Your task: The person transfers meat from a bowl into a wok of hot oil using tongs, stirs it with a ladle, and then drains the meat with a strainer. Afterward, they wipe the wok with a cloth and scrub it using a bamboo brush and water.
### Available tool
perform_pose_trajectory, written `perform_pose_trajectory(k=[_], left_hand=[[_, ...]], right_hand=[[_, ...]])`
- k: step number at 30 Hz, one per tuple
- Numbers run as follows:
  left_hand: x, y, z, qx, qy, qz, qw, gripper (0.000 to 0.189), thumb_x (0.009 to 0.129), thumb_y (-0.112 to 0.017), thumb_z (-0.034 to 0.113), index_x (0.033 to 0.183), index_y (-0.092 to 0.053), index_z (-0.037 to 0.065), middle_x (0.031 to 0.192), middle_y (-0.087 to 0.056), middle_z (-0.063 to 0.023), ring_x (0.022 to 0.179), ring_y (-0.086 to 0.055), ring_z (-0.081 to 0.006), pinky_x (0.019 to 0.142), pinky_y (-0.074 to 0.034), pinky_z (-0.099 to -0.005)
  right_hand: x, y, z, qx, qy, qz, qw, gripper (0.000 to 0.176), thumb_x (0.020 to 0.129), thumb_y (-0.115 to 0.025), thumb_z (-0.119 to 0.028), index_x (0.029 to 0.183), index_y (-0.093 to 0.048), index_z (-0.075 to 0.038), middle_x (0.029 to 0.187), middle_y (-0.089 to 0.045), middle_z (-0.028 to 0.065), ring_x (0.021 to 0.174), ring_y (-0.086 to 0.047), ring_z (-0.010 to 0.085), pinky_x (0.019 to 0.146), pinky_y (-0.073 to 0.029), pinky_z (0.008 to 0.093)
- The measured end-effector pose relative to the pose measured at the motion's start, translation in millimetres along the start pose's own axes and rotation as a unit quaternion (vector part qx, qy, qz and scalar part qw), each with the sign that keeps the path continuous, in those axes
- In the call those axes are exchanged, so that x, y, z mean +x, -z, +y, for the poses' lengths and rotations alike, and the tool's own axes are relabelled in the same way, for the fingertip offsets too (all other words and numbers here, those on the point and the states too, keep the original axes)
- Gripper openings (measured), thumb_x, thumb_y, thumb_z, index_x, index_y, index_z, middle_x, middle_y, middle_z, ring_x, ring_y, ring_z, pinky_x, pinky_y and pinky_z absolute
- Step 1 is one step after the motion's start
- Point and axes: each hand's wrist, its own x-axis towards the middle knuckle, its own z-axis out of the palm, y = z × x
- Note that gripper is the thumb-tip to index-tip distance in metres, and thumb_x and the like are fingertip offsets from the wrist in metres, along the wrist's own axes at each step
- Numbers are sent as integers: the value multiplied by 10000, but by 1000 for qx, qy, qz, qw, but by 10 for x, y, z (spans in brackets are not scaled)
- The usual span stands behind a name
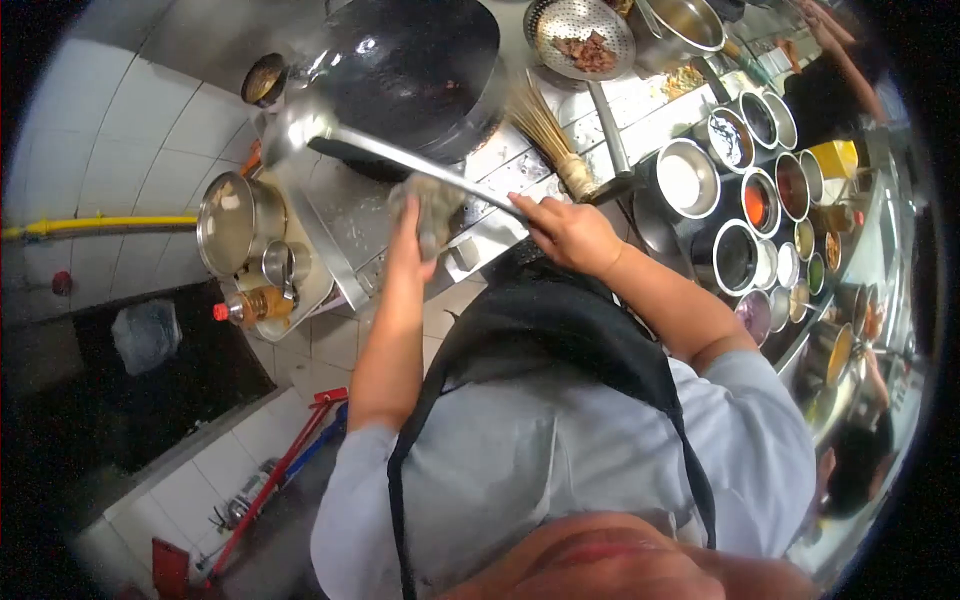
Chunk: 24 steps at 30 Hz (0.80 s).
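Observation:
My right hand (575,235) is closed round the handle end of a long metal ladle (420,165). The ladle's bowl reaches out to the left, over the near left rim of a large black wok (400,75). My left hand (410,245) is closed on a greyish, crumpled cloth (437,208), in front of the wok and just below the ladle handle. Blur hides whether the cloth touches the wok or the ladle. A dark, wet-looking surface shows inside the wok. Right of it rests a perforated strainer (560,28) with browned meat pieces (586,52).
A bamboo wok brush (555,145) lies right of the wok. Several seasoning pots (688,180) crowd the right side. On the left stand a steel pot (235,225) and a red-capped bottle (258,305). Another person's arm (850,65) shows at upper right.

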Motion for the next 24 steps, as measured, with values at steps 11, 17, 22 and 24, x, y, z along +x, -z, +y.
perform_pose_trajectory(k=[11,17,22,24], left_hand=[[-591,1178,331,-792,590,-147,61,554,903,-661,317,1206,-517,-124,1169,-596,-174,1017,-607,-232,862,-491,-350],[-602,1405,107,-789,554,-179,196,517,886,-680,299,1215,-548,-77,1161,-609,-147,1001,-598,-221,881,-467,-356],[-1022,1337,303,-787,503,-141,328,462,878,-674,313,1127,-618,-73,1090,-646,-144,950,-603,-206,849,-459,-333],[-822,1501,40,-750,510,-232,351,478,871,-675,337,1091,-630,-84,1066,-655,-148,948,-603,-208,844,-457,-331]], right_hand=[[-2,-1045,5,-53,-46,-146,987,528,855,-555,-141,1372,-452,-101,906,-553,153,760,-625,310,653,-519,398],[62,-556,438,-134,-179,131,966,482,772,-690,-253,1181,-577,-25,1078,-537,225,1010,-538,379,867,-455,489],[94,-41,1681,54,-551,127,823,508,771,-689,-218,1190,-562,41,964,-637,242,899,-626,379,799,-509,458],[-38,-170,2263,176,-540,80,819,412,768,-669,-159,1099,-561,61,744,-625,141,650,-625,272,581,-518,387]])
